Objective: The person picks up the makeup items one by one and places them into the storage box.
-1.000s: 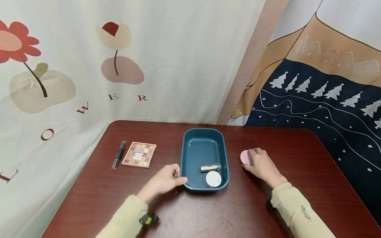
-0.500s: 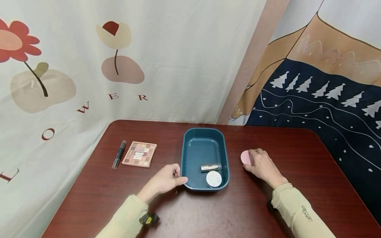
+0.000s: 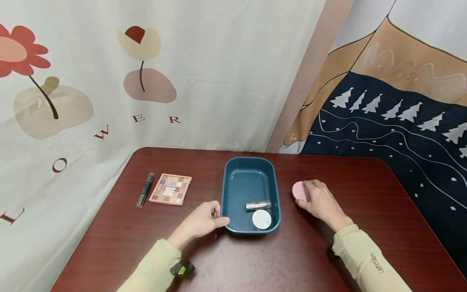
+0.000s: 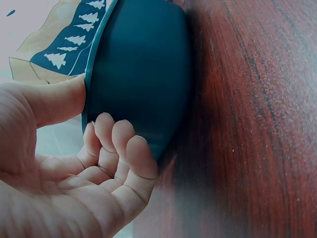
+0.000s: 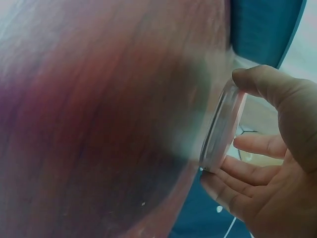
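Observation:
In the head view my left hand [image 3: 198, 222] grips the near left corner of a blue rectangular tray [image 3: 249, 186]. Its thumb lies at the rim and the curled fingertips rest against the outer wall [image 4: 143, 69] in the left wrist view. Inside the tray, near its front end, lie a lipstick tube [image 3: 258, 205] with a clear cap and a round white-topped case [image 3: 262, 219]. To the right of the tray, my right hand [image 3: 322, 202] holds a round pink compact [image 3: 300, 192] by its edge, thumb on one side and fingers on the other, close over the table.
On the left of the dark red wooden table [image 3: 233, 263] lie an eyeshadow palette [image 3: 170, 190] and a dark double-ended makeup pen [image 3: 145, 190]. A printed curtain [image 3: 219, 81] hangs behind the table's back edge.
The right hand and the pink compact have shifted slightly left toward the tray. My left hand and the tray stay where they were.

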A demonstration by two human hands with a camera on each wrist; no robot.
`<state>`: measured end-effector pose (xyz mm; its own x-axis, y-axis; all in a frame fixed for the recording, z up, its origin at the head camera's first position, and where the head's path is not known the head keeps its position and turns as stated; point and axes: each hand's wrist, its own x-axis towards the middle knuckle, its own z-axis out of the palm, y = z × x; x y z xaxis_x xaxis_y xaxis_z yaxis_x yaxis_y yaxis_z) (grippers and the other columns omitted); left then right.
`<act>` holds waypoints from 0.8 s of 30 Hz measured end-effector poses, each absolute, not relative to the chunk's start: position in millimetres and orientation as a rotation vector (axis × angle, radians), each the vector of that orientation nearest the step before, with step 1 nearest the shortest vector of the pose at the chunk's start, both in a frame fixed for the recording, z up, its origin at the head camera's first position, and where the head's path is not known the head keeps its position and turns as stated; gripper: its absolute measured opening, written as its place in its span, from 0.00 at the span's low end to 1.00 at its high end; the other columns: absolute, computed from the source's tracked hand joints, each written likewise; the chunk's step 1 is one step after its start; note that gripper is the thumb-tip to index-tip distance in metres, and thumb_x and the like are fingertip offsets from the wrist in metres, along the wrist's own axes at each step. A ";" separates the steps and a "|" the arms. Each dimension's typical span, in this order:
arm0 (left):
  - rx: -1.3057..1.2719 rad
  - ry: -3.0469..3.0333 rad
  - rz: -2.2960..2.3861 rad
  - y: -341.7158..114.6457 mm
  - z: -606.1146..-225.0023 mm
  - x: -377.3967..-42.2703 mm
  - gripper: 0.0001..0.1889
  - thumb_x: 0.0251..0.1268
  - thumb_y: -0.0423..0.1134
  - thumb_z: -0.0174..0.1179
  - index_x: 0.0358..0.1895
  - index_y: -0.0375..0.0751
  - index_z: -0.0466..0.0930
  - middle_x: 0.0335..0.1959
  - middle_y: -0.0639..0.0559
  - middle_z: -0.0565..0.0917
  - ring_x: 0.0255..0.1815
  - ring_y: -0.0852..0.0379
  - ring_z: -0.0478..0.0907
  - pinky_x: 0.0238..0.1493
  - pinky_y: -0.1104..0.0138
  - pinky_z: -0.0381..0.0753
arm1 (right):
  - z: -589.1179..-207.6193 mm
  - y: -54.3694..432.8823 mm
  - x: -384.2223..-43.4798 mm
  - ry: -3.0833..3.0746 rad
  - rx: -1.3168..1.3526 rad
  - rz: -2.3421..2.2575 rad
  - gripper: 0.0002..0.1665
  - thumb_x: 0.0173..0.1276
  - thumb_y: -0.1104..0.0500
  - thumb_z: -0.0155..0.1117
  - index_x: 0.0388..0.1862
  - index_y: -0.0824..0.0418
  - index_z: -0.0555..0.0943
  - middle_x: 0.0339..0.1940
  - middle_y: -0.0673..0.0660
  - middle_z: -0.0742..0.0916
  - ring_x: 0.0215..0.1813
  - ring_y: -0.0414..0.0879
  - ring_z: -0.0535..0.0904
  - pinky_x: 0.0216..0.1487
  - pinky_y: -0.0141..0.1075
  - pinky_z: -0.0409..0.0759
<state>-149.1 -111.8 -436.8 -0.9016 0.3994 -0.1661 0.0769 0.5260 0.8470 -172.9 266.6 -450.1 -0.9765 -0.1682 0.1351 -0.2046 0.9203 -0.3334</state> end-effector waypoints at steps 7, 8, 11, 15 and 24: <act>0.389 2.434 1.322 -111.4 -437.1 -149.0 0.19 0.64 0.37 0.72 0.25 0.41 0.68 0.15 0.56 0.69 0.17 0.60 0.68 0.25 0.67 0.67 | -439.4 257.4 -171.3 -2.949 0.316 0.542 0.37 0.61 0.56 0.76 0.65 0.73 0.75 0.61 0.75 0.79 0.57 0.69 0.75 0.52 0.62 0.83; 0.390 2.435 1.323 -111.4 -437.1 -149.0 0.19 0.64 0.37 0.72 0.25 0.41 0.68 0.14 0.56 0.69 0.17 0.60 0.68 0.25 0.67 0.67 | -437.8 256.0 -170.9 -2.943 0.321 0.542 0.37 0.61 0.56 0.76 0.64 0.72 0.76 0.61 0.75 0.79 0.57 0.69 0.75 0.52 0.62 0.83; 0.394 2.433 1.326 -111.6 -437.2 -149.1 0.19 0.64 0.37 0.72 0.25 0.41 0.68 0.15 0.57 0.69 0.18 0.60 0.67 0.25 0.67 0.67 | -434.0 251.9 -170.0 -2.924 0.344 0.544 0.37 0.60 0.56 0.77 0.64 0.72 0.76 0.61 0.75 0.79 0.58 0.68 0.76 0.52 0.61 0.83; 0.409 2.432 1.330 -112.1 -437.8 -149.3 0.19 0.64 0.37 0.71 0.24 0.41 0.68 0.15 0.57 0.69 0.18 0.61 0.67 0.25 0.67 0.67 | -429.4 247.0 -169.5 -2.909 0.369 0.544 0.36 0.60 0.56 0.77 0.63 0.72 0.77 0.61 0.74 0.79 0.58 0.68 0.76 0.52 0.61 0.83; 0.420 2.425 1.340 -113.0 -438.1 -148.6 0.19 0.65 0.36 0.71 0.25 0.41 0.68 0.15 0.57 0.69 0.17 0.61 0.67 0.24 0.67 0.67 | -421.2 239.1 -168.4 -2.889 0.402 0.545 0.37 0.60 0.56 0.78 0.64 0.70 0.76 0.60 0.72 0.80 0.57 0.66 0.77 0.51 0.59 0.84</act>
<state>-148.6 -113.0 -438.1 -0.8992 0.4114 -0.1490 0.0927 0.5118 0.8541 -168.4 239.1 -421.2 -0.9485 -0.2298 0.2179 -0.2934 0.8968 -0.3313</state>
